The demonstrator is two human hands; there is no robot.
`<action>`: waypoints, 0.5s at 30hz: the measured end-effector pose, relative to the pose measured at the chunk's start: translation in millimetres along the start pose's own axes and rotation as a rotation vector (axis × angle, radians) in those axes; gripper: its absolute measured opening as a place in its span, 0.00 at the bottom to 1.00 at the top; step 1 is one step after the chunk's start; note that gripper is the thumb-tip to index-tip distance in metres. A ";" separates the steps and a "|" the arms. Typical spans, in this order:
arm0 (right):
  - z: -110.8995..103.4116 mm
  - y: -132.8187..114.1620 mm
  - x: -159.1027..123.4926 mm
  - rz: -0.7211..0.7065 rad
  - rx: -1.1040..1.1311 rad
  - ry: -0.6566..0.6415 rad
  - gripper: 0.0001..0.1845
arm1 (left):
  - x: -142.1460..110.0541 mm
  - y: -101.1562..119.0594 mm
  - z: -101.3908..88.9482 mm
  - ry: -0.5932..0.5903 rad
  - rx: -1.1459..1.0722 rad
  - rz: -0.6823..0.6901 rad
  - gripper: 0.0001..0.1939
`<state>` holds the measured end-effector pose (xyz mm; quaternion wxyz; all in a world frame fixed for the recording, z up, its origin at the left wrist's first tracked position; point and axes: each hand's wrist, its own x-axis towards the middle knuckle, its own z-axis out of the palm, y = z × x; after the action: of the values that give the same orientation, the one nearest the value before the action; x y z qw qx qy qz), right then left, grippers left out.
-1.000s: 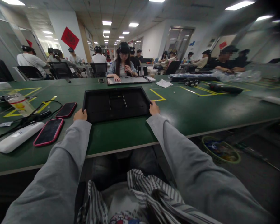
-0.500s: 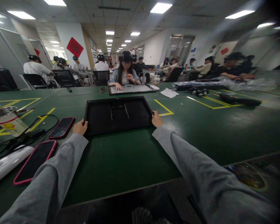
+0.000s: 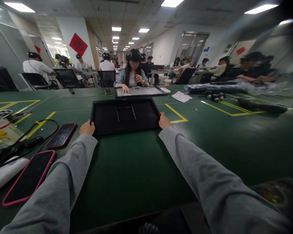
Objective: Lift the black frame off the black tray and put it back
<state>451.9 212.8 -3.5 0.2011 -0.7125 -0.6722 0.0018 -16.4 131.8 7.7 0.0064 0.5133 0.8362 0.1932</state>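
A shallow black rectangular panel (image 3: 104, 118), like a monitor's back housing with a raised rim, is in front of me at the middle of the green table (image 3: 132, 162). It has a recessed centre with two thin pale strips. My left hand (image 3: 87, 127) grips its left edge, thumb on the rim. On the opposite side, my right hand (image 3: 164, 121) is closed on the right edge. The fingers beneath the panel are hidden from view. Whether its underside touches the table I cannot tell.
Two red-edged phones (image 3: 62, 135), a white device (image 3: 7, 174), black cables (image 3: 34, 141) and a drink cup (image 3: 5, 130) lie at left. Across the table a person (image 3: 133, 73) works at a flat panel (image 3: 143, 92). A crumpled tissue (image 3: 181, 96) and a dark tool (image 3: 261, 105) are at right.
Both hands still hold the panel, which has moved slightly away from me across the table. My view has shifted a little. The person opposite keeps nearly the same pose.
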 end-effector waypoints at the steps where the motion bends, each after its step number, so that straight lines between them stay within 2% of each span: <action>1: -0.9 1.0 -4.4 0.004 -0.007 -0.001 0.27 | -3.9 -2.8 -1.1 0.000 0.001 0.005 0.28; 6: -13.3 3.8 -41.8 0.053 -0.036 -0.022 0.27 | -32.7 -21.6 -14.3 -0.035 0.029 0.012 0.29; 10: -28.8 10.4 -87.9 0.037 -0.009 -0.012 0.26 | -68.9 -42.9 -29.8 -0.072 0.061 0.058 0.30; 15: -46.3 22.1 -139.7 0.028 0.090 0.014 0.25 | -115.5 -66.8 -41.8 -0.058 0.066 0.077 0.31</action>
<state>472.2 65.4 -4.7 0.2379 -0.7120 -0.6600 0.0298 -27.7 -7.5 2.6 0.0061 0.5505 0.8212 0.1505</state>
